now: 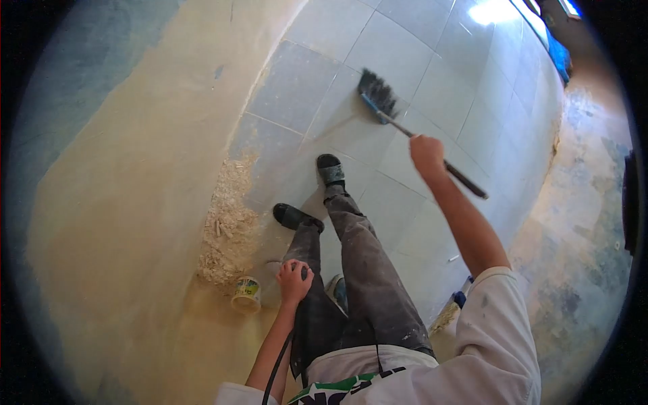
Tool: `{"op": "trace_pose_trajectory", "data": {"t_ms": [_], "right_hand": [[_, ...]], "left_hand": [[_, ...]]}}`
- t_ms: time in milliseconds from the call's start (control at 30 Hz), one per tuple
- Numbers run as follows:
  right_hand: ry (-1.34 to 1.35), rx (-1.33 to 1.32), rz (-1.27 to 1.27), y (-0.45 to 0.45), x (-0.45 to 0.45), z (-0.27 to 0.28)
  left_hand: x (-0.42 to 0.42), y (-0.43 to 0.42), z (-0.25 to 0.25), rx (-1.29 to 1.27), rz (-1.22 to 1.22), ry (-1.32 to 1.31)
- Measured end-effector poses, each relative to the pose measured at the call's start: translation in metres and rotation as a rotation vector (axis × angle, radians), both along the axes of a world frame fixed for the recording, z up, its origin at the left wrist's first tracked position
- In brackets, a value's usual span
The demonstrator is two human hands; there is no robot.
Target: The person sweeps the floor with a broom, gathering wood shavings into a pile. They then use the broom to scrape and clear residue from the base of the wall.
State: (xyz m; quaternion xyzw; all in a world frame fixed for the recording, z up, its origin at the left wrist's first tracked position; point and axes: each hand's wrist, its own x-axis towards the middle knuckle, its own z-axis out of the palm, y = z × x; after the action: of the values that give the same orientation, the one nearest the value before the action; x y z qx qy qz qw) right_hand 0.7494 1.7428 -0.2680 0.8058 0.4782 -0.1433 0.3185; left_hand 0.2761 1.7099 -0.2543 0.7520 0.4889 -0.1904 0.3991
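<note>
My right hand is wrapped round the dark handle of a short broom. The broom's head has a blue base and dark bristles, and it is held out over the grey floor tiles. My left hand is closed in front of my leg. A bit of something dark shows at its fingers, too little to name, and a black cable runs along that forearm. Just left of this hand is a small plastic tub with a printed label, beside a heap of pale debris.
The debris heap lies along the foot of the plastered wall on the left. My feet, in dark slippers, stand on the tiles. A blue thing lies at the upper right. Near my right side are a small dark-blue object and more debris.
</note>
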Motion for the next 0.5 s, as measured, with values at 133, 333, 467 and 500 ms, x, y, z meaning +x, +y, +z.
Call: {"op": "trace_pose_trajectory", "data": {"t_ms": [133, 333, 467, 500], "right_hand": [[0.153, 0.070, -0.009, 0.002, -0.131, 0.022], [0.403, 0.117, -0.001, 0.047, -0.292, 0.014], [0.813, 0.075, 0.046, 0.044, -0.350, 0.008], [0.811, 0.071, 0.033, 0.040, -0.354, 0.007]], "left_hand": [[-0.033, 0.005, 0.004, 0.021, -0.001, -0.060], [-0.045, 0.049, 0.019, 0.015, -0.052, -0.142], [-0.061, 0.053, 0.020, 0.024, -0.100, -0.193], [-0.066, 0.061, 0.018, -0.049, -0.123, -0.111]]}}
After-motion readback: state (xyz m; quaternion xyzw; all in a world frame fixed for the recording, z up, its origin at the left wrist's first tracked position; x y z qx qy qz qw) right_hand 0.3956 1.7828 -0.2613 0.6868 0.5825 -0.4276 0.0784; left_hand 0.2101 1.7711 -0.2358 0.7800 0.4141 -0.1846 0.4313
